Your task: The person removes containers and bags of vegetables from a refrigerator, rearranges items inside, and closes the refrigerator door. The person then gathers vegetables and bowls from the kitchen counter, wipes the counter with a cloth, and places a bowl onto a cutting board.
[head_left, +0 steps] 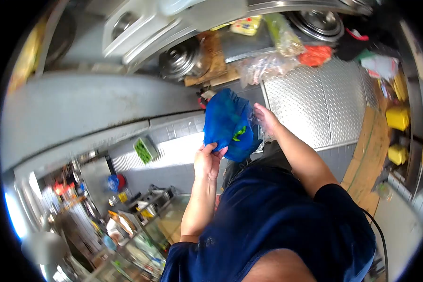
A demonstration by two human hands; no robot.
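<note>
A blue plastic bag [223, 120] hangs in front of my body, with something green [239, 134] showing at an opening or through its side. At the lower left edge of the bag, my left hand [208, 161] pinches the plastic between thumb and fingers. My right hand [266, 118] is beside the bag's right side, its fingers stretched out; a thin clear or bluish edge of plastic lies near them. Whether those fingertips touch the bag, I cannot tell.
To the left stands a pale container [144, 150] of green pieces. Ahead are a lidded metal pot [179, 61], a clear plastic bag [268, 68] and a red bag [315, 55]. Diamond-pattern metal plate [310, 103] covers floor at right, alongside flattened cardboard [362, 160].
</note>
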